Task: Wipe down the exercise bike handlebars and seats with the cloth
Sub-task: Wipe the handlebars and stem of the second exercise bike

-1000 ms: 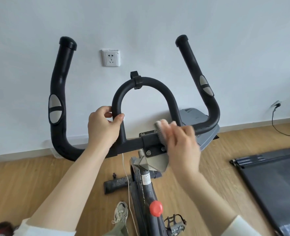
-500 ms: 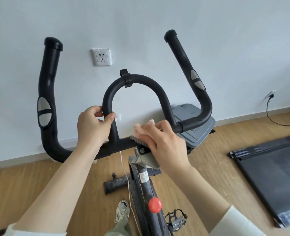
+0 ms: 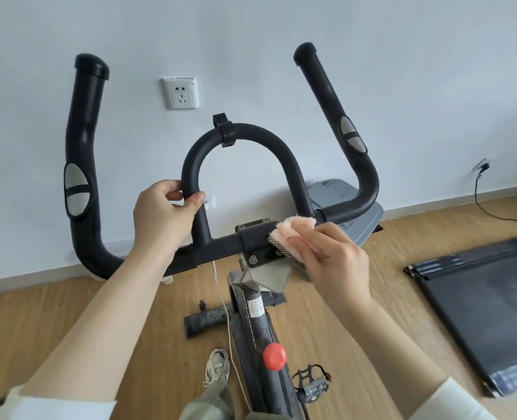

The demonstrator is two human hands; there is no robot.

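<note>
Head view, nearest first: the right hand holds a pink cloth, fingers curled over it, pressing it on the crossbar beside the centre clamp. The left hand grips the base of the inner loop. Farther off stand the left horn and right horn. No seat is in view, so I judge the task early, with most of the handlebars left.

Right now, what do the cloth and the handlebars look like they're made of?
The cloth shows fluffy pink pile with a dark mesh edge, likely microfibre. The handlebars look matte black and finely grained, probably foam or rubber padding.
</note>
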